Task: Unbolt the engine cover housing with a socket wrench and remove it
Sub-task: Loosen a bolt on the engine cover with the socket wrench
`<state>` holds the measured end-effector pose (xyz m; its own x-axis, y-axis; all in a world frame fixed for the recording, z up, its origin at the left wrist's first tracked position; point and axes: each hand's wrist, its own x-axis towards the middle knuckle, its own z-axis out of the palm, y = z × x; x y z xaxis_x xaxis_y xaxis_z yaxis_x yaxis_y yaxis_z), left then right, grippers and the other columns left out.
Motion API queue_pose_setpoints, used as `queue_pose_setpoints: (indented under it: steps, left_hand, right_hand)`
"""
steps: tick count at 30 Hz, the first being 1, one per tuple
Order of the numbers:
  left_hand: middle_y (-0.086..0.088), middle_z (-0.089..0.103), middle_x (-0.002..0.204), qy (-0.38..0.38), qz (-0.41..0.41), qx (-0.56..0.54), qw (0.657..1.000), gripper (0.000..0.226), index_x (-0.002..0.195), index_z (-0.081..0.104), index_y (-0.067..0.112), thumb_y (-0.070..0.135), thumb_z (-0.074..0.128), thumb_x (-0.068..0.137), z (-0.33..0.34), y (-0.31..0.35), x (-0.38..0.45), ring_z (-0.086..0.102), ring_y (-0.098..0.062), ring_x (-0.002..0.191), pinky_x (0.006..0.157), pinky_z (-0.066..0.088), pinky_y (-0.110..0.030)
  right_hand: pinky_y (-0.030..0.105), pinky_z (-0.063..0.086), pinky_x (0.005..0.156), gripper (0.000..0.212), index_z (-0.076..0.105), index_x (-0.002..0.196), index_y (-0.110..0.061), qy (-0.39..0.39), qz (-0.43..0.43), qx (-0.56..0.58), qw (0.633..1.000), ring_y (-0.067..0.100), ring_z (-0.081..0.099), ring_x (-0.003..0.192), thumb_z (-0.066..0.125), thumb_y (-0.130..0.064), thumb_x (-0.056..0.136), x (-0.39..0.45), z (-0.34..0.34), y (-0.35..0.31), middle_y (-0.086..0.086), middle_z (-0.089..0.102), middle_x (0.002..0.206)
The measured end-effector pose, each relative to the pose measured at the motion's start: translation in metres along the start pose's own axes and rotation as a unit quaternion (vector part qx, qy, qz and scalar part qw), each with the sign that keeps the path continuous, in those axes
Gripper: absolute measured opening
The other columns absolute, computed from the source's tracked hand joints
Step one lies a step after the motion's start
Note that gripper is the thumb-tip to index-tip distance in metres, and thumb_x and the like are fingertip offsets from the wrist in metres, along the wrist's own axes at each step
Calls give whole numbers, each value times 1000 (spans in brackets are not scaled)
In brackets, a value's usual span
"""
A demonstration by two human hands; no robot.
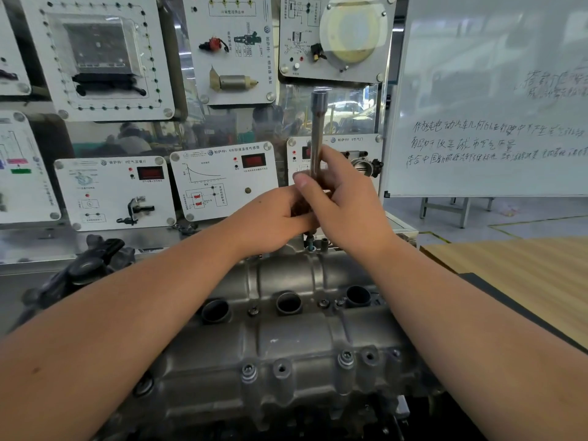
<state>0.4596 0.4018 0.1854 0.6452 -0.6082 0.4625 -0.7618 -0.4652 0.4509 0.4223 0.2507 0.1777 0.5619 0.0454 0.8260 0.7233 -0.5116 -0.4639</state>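
A grey cast-metal engine cover housing (pixel 286 338) fills the lower middle of the view, with three round wells along its top and bolts along its near edge. A long steel socket wrench (pixel 317 128) stands upright over a bolt (pixel 310 241) at the housing's far edge. My right hand (pixel 342 198) grips the wrench's shaft, thumb across its front. My left hand (pixel 270 218) wraps around the lower shaft just beneath the right hand. The wrench's lower tip is mostly hidden by my fingers.
A display wall of white sensor panels (pixel 222 183) stands right behind the engine. A whiteboard (pixel 493 100) with handwriting stands at the right. A wooden tabletop (pixel 525 281) lies right of the housing, and a black plastic part (pixel 82 268) sits at its left.
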Motion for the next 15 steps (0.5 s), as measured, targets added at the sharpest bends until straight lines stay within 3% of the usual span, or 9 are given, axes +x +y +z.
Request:
queue_pose_setpoints:
  steps: [2,4,7,10,12,14,15]
  left_hand:
    - [26,71,96,5,-2,8,1000,20,100,57,52,33,62,98,0,0,0,68,3,90,76,50,-14]
    - [13,73,97,9,-8,10,1000,8,104,63,40,35,58,100,2,-2,1,70,-8,91,80,56,-31]
    - [8,71,85,5,-15,5,1000,15,107,63,28,37,51,104,3,-3,1,65,-7,72,69,53,-36]
    - [7,72,89,-1,-11,16,1000,14,109,63,28,35,53,104,2,-3,2,68,-8,77,73,55,-37]
    - [19,73,90,1,0,17,1000,10,101,62,39,32,56,102,1,-2,2,68,0,82,71,53,-20]
    - [34,68,83,6,4,23,1000,22,90,57,49,29,60,100,0,3,-1,64,11,78,64,45,-6]
    - [35,67,83,8,1,25,1000,24,89,56,50,29,61,99,0,4,-1,64,11,78,64,45,-5]
  right_hand:
    - [32,54,79,22,63,120,-15,5,-15,-16,1000,9,67,86,57,-21,100,0,0,-2,-6,72,92]
    - [42,54,78,16,64,111,-12,6,3,-7,1000,15,67,85,54,-19,101,0,0,-1,-2,71,90]
    - [48,55,76,12,58,108,-12,-1,35,9,999,17,68,87,49,-18,103,2,-2,1,0,73,94]
    - [38,58,77,26,51,129,-24,-8,32,17,999,7,69,91,46,-19,104,2,-2,1,-10,73,97]
    - [32,57,79,39,45,141,-25,-12,20,21,1000,8,69,91,50,-21,103,2,0,1,-8,73,94]
    - [22,53,76,34,53,134,-23,-2,-7,12,1000,3,67,87,56,-21,100,1,1,2,-16,70,88]
    - [16,50,74,29,57,129,-21,8,-17,4,1000,0,65,85,58,-20,99,1,1,2,-20,67,85]
